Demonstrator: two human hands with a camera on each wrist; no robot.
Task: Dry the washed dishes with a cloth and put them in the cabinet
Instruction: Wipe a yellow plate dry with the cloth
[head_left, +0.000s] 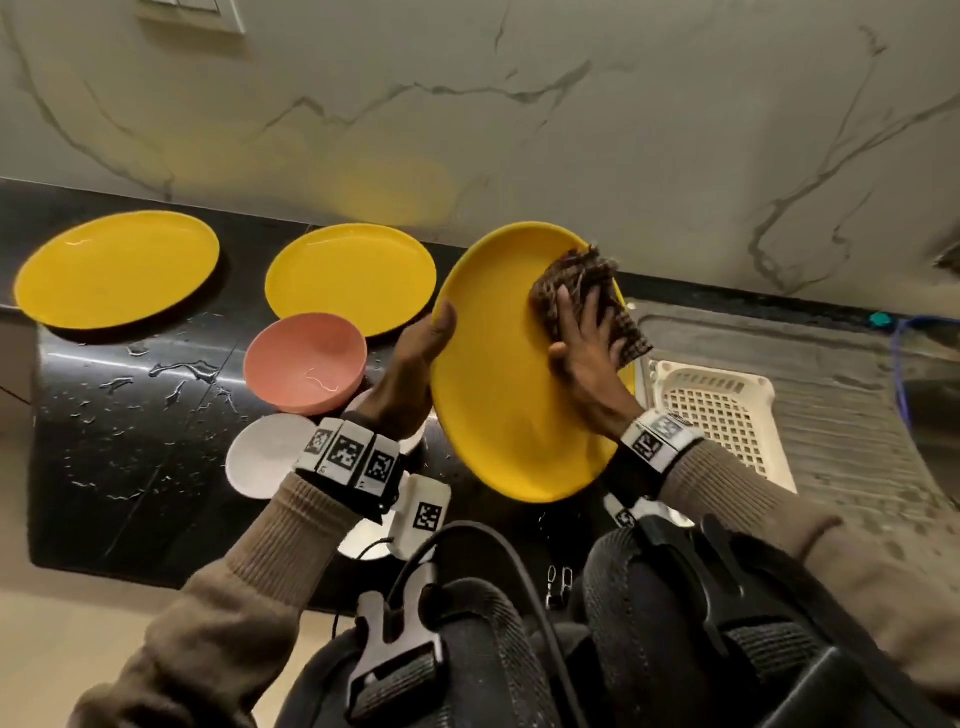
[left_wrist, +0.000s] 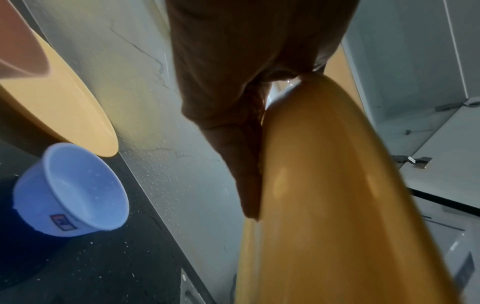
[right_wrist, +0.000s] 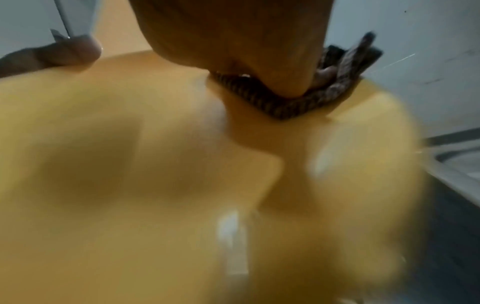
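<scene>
cloth (head_left: 587, 301) under fingers (head_left: 582, 317) — on plate (head_left: 498, 395)

Glossy smooth yellow plate (head_left: 498, 395), coarse woven checked cloth (head_left: 582, 291), polished wet black stone counter (head_left: 130, 415), perforated white plastic basket (head_left: 727, 410)

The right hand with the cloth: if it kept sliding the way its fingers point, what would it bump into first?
Probably the far rim of the yellow plate under the cloth and right hand, then the marble wall behind. Depth is hard to judge.
</scene>
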